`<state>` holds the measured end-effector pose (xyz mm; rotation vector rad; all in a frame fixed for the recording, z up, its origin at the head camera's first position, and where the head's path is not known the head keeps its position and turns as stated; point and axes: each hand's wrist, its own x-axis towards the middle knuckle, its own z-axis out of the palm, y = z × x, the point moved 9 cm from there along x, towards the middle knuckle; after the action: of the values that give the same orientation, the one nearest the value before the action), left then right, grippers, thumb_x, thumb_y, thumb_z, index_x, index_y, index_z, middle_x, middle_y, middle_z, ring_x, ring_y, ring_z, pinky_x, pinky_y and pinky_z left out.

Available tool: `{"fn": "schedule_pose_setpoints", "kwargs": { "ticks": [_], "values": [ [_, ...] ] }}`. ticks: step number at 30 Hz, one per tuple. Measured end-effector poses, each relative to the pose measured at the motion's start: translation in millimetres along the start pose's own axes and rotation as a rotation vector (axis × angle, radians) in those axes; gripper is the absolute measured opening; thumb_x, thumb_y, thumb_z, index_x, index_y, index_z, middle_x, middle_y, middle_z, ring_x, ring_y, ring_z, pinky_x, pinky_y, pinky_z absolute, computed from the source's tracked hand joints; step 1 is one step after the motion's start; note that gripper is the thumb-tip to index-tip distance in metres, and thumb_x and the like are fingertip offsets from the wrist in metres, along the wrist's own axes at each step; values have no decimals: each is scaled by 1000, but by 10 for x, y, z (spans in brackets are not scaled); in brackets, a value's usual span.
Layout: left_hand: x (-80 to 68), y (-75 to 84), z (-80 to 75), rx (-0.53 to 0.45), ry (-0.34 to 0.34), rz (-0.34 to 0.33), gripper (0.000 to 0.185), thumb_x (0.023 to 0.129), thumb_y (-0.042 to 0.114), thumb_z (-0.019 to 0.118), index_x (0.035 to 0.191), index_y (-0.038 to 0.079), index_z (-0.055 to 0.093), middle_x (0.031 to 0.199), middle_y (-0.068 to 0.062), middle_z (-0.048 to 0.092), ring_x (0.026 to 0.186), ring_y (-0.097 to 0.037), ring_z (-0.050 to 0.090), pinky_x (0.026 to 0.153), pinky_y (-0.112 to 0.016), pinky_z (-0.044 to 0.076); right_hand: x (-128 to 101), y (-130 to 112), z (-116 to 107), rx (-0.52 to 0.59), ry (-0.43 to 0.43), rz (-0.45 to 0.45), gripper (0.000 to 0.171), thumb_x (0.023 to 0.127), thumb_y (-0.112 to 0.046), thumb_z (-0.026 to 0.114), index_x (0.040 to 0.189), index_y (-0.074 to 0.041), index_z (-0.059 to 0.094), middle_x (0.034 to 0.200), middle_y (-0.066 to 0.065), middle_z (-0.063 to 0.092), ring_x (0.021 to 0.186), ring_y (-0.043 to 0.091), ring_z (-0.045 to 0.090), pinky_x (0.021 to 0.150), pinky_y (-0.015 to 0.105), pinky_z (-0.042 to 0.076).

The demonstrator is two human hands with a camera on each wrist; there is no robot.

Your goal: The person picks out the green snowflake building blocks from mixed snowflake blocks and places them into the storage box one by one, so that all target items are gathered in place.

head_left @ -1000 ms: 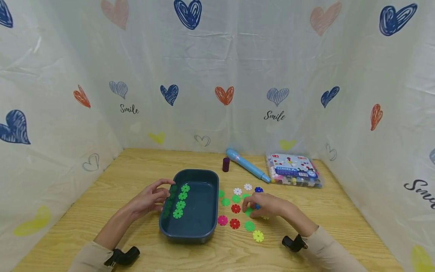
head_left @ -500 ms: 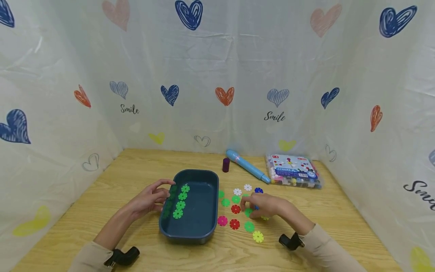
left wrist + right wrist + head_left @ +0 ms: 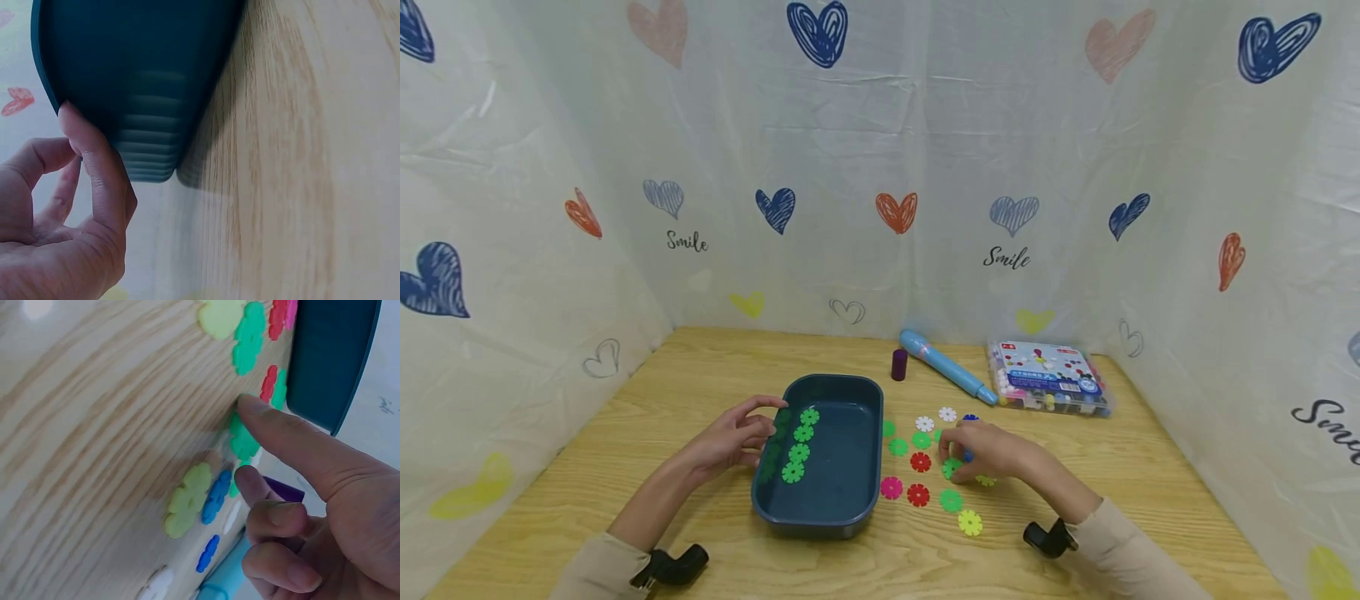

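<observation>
A dark blue-green tub [image 3: 842,500] stands on the table with several green snowflake discs [image 3: 799,452] in a column along its left side. My left hand [image 3: 730,439] holds the tub's left rim, fingertips at its edge; the left wrist view shows this hand [image 3: 75,206] against the outer wall. Right of the tub, my right hand [image 3: 988,450] is low over loose discs. In the right wrist view, the thumb and forefinger of this hand [image 3: 300,487] are spread around a green disc [image 3: 243,439] that lies on the table. Other right fingers are curled.
Loose discs lie about the right hand, among them red [image 3: 918,495], pink [image 3: 891,487], yellow [image 3: 970,522] and white [image 3: 947,414]. Behind them are a purple cylinder [image 3: 898,365], a light-blue wand-shaped object [image 3: 947,367] and a clear plastic box [image 3: 1051,377]. A heart-printed curtain [image 3: 880,167] encloses the table.
The right hand shifts slightly left and then back right over the same green disc. The left hand and the tub keep their places.
</observation>
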<state>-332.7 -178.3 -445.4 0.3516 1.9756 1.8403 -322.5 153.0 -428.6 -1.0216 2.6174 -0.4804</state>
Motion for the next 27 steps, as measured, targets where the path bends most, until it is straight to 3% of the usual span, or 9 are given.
{"fn": "schedule_pose_setpoints", "kwargs": {
  "ticks": [6, 11, 19, 27],
  "values": [
    [-28, -10, 0, -6, -5, -1, 43, 101, 10, 51, 142, 13, 38, 92, 2, 63, 83, -13, 63, 66, -27, 57, -31, 0, 0, 55, 12, -49, 16, 87, -18, 74, 97, -17, 62, 86, -5, 64, 78, 4, 58, 69, 21, 49],
    [-37, -8, -2, -2, -4, -1, 44, 102, 11, 51, 143, 12, 37, 87, 4, 59, 74, -10, 58, 63, -25, 55, -67, -27, -58, 103, -1, -88, 6, 94, -11, 65, 97, -16, 64, 86, -2, 67, 77, 4, 61, 66, 20, 49],
    [-2, -7, 4, 13, 24, -31, 44, 102, 14, 48, 145, 10, 37, 87, 3, 53, 69, -9, 53, 62, -24, 52, -129, -73, -162, 40, -8, -172, 7, 98, -11, 57, 101, -15, 63, 90, 1, 70, 80, 7, 64, 64, 19, 47],
    [4, -12, -11, 6, 30, -40, 46, 101, 11, 48, 145, 8, 36, 85, 2, 54, 73, -12, 54, 64, -26, 53, -63, -179, -262, 46, 62, -247, 11, 99, -11, 55, 105, -12, 64, 88, 8, 70, 60, 3, 52, 61, 18, 46]
  ]
}}
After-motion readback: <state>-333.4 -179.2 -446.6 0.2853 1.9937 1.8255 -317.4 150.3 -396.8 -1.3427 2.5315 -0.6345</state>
